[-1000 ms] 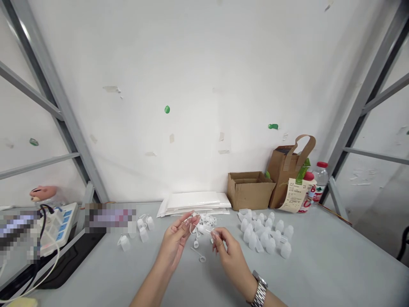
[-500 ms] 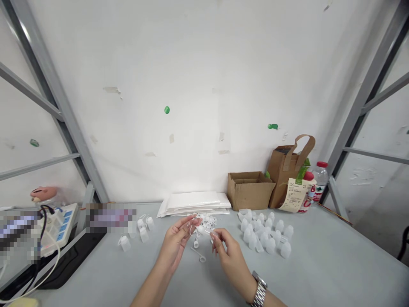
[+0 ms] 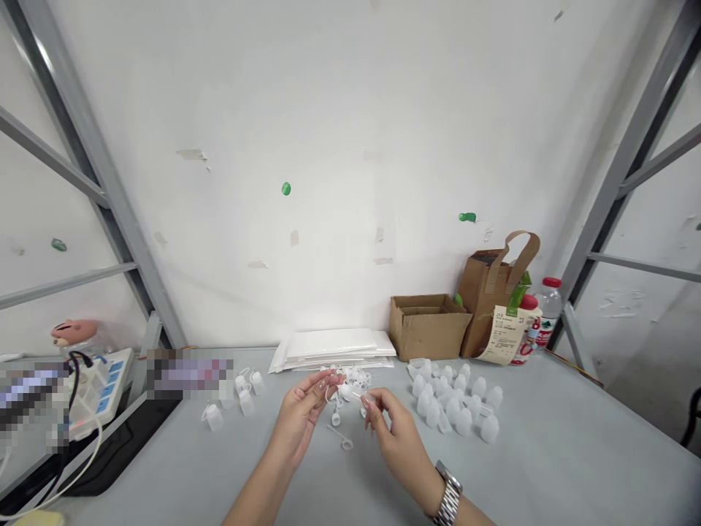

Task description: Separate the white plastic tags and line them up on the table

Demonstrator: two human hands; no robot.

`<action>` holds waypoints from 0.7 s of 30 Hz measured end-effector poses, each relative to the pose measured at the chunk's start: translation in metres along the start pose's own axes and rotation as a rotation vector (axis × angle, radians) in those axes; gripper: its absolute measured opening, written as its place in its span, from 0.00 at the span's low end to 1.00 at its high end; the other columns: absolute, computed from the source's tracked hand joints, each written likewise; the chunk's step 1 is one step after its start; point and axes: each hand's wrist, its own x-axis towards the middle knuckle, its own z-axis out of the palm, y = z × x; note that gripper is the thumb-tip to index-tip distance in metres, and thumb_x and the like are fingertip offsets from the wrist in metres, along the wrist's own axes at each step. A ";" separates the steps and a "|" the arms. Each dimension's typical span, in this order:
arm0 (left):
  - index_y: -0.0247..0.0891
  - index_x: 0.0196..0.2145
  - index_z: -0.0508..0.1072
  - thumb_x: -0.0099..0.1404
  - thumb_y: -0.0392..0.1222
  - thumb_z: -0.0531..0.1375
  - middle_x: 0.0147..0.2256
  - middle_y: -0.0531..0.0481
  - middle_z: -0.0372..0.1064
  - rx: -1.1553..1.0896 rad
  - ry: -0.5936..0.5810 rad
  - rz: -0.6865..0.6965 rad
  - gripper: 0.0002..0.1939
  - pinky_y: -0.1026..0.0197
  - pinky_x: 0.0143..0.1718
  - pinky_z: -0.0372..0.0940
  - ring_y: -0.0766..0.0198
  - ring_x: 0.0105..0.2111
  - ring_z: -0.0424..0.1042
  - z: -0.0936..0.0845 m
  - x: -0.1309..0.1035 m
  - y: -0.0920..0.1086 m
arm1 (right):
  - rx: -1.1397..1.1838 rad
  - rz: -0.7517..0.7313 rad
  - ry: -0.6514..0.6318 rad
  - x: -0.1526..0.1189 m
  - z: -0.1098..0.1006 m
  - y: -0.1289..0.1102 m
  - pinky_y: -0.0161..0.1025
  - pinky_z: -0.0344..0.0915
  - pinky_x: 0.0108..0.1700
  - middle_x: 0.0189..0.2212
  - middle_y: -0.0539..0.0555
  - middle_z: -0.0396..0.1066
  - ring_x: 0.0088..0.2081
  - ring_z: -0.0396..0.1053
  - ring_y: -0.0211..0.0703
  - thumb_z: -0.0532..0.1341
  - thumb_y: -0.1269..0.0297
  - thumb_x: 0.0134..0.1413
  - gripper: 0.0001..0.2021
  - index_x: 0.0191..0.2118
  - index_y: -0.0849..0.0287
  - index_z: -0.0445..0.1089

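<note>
Over the middle of the grey table, my left hand (image 3: 302, 413) pinches a small white cap with a thin loop strap (image 3: 330, 391). Facing it, my right hand (image 3: 393, 427) is closed on a small translucent plastic bottle (image 3: 355, 395), mostly covered by the fingers. The cap and bottle meet between my hands; whether they are joined I cannot tell. Behind my fingers lies a heap of white strap caps (image 3: 358, 378). One loose ring strap (image 3: 347, 443) rests nearer me. Several translucent bottles (image 3: 463, 421) stand and lie at the right. Several capped bottles (image 3: 213, 417) stand at the left.
White padded envelopes (image 3: 334, 343) lie against the wall beside an open cardboard box (image 3: 432, 336). A brown paper bag (image 3: 476, 299) and a red-capped bottle (image 3: 549, 303) are at back right. A power strip (image 3: 112, 391) with cables and a black mat (image 3: 125, 446) lie left.
My right wrist has shifted slightly to the right, its fingers still on the bottle. My left hand has hardly moved. The table items are where they were.
</note>
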 end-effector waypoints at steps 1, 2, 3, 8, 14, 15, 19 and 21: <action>0.33 0.32 0.76 0.43 0.41 0.69 0.32 0.44 0.77 0.001 0.000 0.000 0.16 0.60 0.48 0.62 0.58 0.41 0.73 0.000 0.000 0.000 | -0.006 -0.003 -0.002 0.000 0.000 -0.001 0.37 0.55 0.35 0.23 0.50 0.64 0.31 0.61 0.43 0.50 0.53 0.57 0.14 0.30 0.56 0.64; 0.33 0.32 0.76 0.43 0.42 0.69 0.32 0.44 0.77 0.003 0.002 -0.001 0.17 0.60 0.47 0.62 0.57 0.41 0.73 0.000 0.000 0.000 | -0.012 -0.007 -0.005 0.000 0.000 -0.001 0.37 0.55 0.35 0.23 0.50 0.64 0.31 0.61 0.43 0.50 0.53 0.57 0.14 0.29 0.56 0.64; 0.33 0.32 0.76 0.42 0.42 0.69 0.32 0.44 0.77 0.003 0.005 -0.002 0.17 0.61 0.47 0.62 0.57 0.41 0.73 0.000 0.000 0.000 | -0.017 -0.012 -0.007 0.000 0.000 -0.002 0.37 0.55 0.35 0.23 0.50 0.64 0.31 0.61 0.43 0.50 0.53 0.57 0.14 0.29 0.56 0.64; 0.34 0.30 0.76 0.41 0.42 0.70 0.31 0.45 0.77 -0.001 0.008 -0.014 0.17 0.61 0.47 0.62 0.57 0.41 0.72 0.002 -0.002 0.002 | -0.033 -0.013 -0.014 -0.001 0.000 -0.003 0.37 0.55 0.36 0.23 0.50 0.64 0.31 0.61 0.43 0.50 0.53 0.57 0.14 0.29 0.56 0.63; 0.34 0.31 0.76 0.42 0.41 0.69 0.32 0.45 0.77 0.026 0.007 -0.004 0.16 0.60 0.47 0.62 0.56 0.41 0.73 0.000 -0.001 0.001 | -0.059 -0.044 -0.010 -0.001 -0.001 -0.003 0.37 0.56 0.36 0.22 0.50 0.65 0.31 0.61 0.42 0.50 0.54 0.57 0.14 0.29 0.56 0.64; 0.34 0.31 0.76 0.42 0.41 0.69 0.32 0.45 0.77 0.032 0.004 0.000 0.16 0.59 0.47 0.62 0.56 0.41 0.73 0.000 -0.001 0.001 | -0.067 -0.051 -0.012 -0.002 -0.001 -0.002 0.37 0.56 0.36 0.23 0.50 0.65 0.31 0.61 0.43 0.51 0.54 0.57 0.13 0.29 0.56 0.64; 0.33 0.31 0.76 0.43 0.43 0.69 0.32 0.43 0.77 0.081 0.003 0.015 0.17 0.57 0.47 0.62 0.54 0.41 0.73 -0.001 -0.001 0.002 | -0.135 -0.120 0.001 -0.003 -0.002 0.000 0.39 0.57 0.37 0.25 0.52 0.65 0.33 0.61 0.44 0.52 0.57 0.57 0.10 0.33 0.56 0.65; 0.33 0.31 0.76 0.43 0.44 0.69 0.31 0.42 0.77 0.117 -0.001 0.026 0.17 0.56 0.46 0.62 0.54 0.40 0.73 -0.002 -0.001 0.002 | -0.194 -0.188 0.007 -0.002 -0.003 0.001 0.41 0.57 0.39 0.26 0.52 0.65 0.33 0.61 0.45 0.52 0.60 0.57 0.08 0.35 0.56 0.65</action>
